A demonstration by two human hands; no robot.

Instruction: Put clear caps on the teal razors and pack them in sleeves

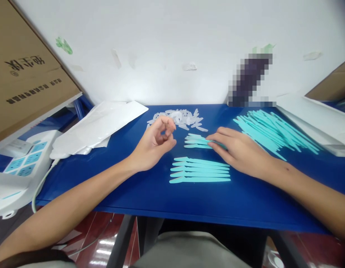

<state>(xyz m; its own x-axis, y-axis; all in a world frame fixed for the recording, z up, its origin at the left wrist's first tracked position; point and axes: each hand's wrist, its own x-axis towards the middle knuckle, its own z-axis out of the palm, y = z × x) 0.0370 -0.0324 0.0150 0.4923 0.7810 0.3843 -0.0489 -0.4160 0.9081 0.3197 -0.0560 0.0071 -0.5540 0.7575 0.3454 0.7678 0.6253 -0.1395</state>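
My right hand (pixel 235 150) rests over a small bunch of turquoise eyebrow razors (pixel 195 141), thumb and fingertips closed at their right end. That end is partly hidden under the fingers. My left hand (pixel 155 143) hovers above the table, fingers loosely curled and thumb apart from them, with nothing visible in it. Just beyond it lies a pile of small translucent plastic pieces (pixel 183 118), shaped like blade caps. Nearer to me, several turquoise razors (pixel 201 175) lie in a neat row, side by side, heads to the left.
A loose heap of turquoise razors (pixel 275 130) lies at the right. White plastic bags (pixel 105 121) and a white power strip (pixel 29 160) are on the left, below a cardboard box (pixel 32 56). The blue table (pixel 133 199) meets a white wall (pixel 161 44) at the back.
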